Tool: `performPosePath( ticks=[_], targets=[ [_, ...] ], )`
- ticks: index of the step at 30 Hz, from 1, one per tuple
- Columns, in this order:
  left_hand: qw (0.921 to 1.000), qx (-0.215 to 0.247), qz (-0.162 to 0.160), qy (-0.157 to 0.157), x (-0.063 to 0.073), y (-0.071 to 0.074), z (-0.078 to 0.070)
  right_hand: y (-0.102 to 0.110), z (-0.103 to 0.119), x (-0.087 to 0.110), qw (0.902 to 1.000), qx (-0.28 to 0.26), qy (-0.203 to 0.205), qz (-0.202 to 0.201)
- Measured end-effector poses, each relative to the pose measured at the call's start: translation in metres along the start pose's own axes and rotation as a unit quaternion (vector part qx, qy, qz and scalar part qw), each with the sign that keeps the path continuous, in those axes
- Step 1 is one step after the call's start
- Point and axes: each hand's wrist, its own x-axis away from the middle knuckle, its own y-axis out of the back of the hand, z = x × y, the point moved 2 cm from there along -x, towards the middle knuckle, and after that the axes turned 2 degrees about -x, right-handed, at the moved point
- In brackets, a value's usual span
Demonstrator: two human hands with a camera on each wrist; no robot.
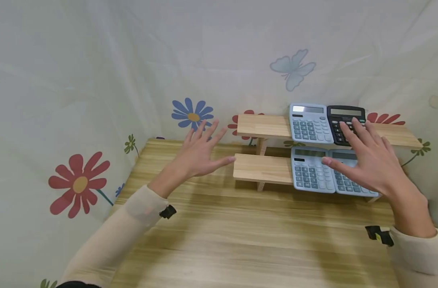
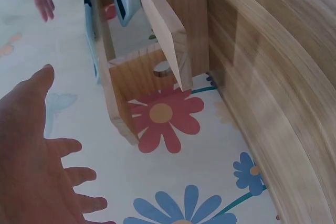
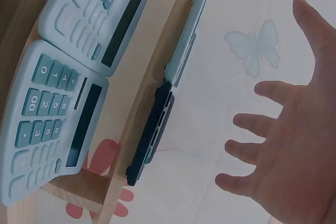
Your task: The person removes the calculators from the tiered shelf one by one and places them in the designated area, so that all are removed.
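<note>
My left hand (image 1: 203,155) hovers with spread fingers at the left end of a two-tier wooden shelf (image 1: 263,126), holding nothing. Over the shelf's right side my right hand (image 1: 371,162) is spread too, with nothing in it; the right wrist view shows a gap between its fingers and the calculators. On the upper tier lie a light blue calculator (image 1: 310,124) and, beside it, a black calculator (image 1: 339,132) partly hidden by the right hand. Two more light blue calculators sit side by side on the lower tier, the left one (image 1: 312,170) and the right one (image 3: 52,124).
The shelf stands on a wood-grain table (image 1: 219,240), near its back edge. Behind and to the left hangs a pale cloth (image 1: 219,52) printed with flowers and a butterfly. Bare board shows on both tiers left of the calculators.
</note>
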Motion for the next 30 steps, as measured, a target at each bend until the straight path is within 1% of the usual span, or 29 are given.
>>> performPosePath(
  ticks=[6,12,15,19,21,25,27,30],
  targets=[
    [0.9998,0.015,-0.005,-0.009,0.004,0.003,-0.008,0.003,0.002,0.002,0.9999,0.000,0.009,-0.008],
    [0.9995,0.023,-0.014,-0.014,0.004,0.009,-0.019,0.006,-0.001,0.006,0.9996,-0.003,0.017,-0.021],
    [0.9987,0.040,-0.023,-0.021,0.004,0.013,-0.028,0.007,-0.008,0.011,0.9991,-0.010,0.021,-0.036],
    [0.9968,0.054,-0.044,-0.038,0.006,0.019,-0.048,0.010,-0.022,0.023,0.9980,-0.028,0.012,-0.055],
    [0.9951,0.062,-0.058,-0.051,0.008,0.022,-0.060,0.011,-0.031,0.031,0.9969,-0.045,0.001,-0.065],
    [0.9894,0.089,-0.085,-0.077,0.012,0.026,-0.083,0.012,-0.052,0.049,0.9928,-0.084,-0.045,-0.073],
    [0.9853,0.109,-0.096,-0.091,0.012,0.025,-0.093,0.009,-0.066,0.059,0.9891,-0.101,-0.075,-0.077],
    [0.9800,0.136,-0.101,-0.105,0.010,0.019,-0.106,0.003,-0.090,0.070,0.9849,-0.104,-0.111,-0.082]
  ],
)
